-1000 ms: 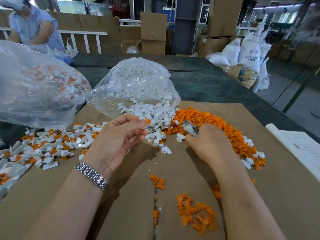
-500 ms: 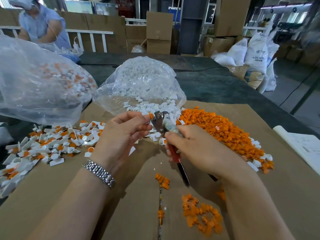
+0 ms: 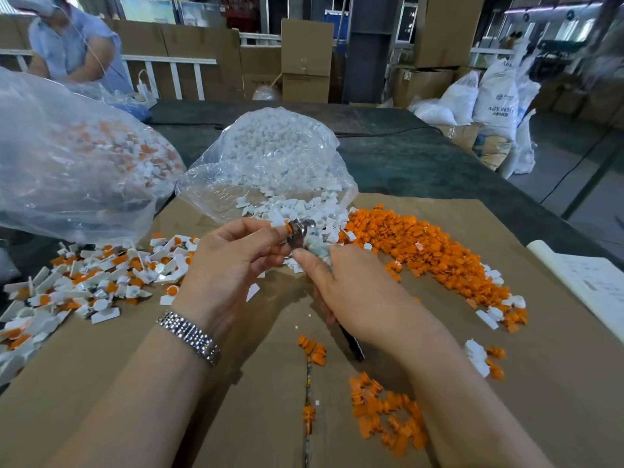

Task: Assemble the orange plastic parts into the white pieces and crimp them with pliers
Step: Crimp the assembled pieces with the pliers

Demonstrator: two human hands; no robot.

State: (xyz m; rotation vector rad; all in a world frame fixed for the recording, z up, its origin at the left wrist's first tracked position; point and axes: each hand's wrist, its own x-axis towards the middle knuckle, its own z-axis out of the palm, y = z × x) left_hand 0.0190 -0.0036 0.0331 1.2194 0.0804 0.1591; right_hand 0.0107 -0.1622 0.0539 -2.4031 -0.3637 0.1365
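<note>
Pinching the orange-and-white piece [image 3: 283, 227] in my left hand [image 3: 233, 265], I gripped pliers [image 3: 304, 236] right-handed [image 3: 358, 298], jaws meeting it from the right.

Dark tabletop [image 3: 422, 163], covered near the front by brown cardboard [image 3: 557, 383]. On the cardboard: heap of orange parts [image 3: 422, 244] at right, white pieces [image 3: 304, 211] spilling from a clear bag [image 3: 270, 157] at centre, assembled orange-and-white pieces [image 3: 101, 282] at left, small orange cluster [image 3: 385, 413] in front, white paper [image 3: 591, 285] at far right
</note>
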